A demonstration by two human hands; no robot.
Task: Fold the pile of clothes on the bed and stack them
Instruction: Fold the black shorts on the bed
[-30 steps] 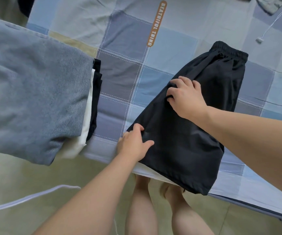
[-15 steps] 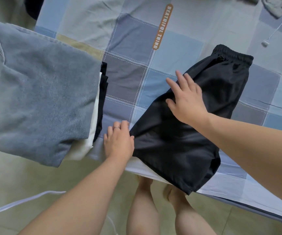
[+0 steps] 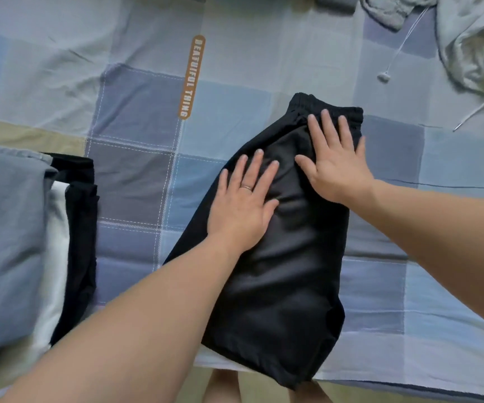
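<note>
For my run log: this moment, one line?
phase: pressing black shorts | left hand: flat on them | right hand: flat, near waistband | folded stack: at left

Soft, even, fairly bright light, shadows faint and diffuse on the blue and grey patchwork fabric bedsheet (image 3: pixel 136 117), folded black fabric shorts (image 3: pixel 287 271) dark with little surface detail, slight overall softness, wide-angle bending toward the edges

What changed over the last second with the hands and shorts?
The left hand let go of the left edge of the shorts and moved onto them; the right hand uncurled and slid toward the waistband. Both now lie flat. The shorts stay folded on the bed; the folded stack is unchanged.
</note>
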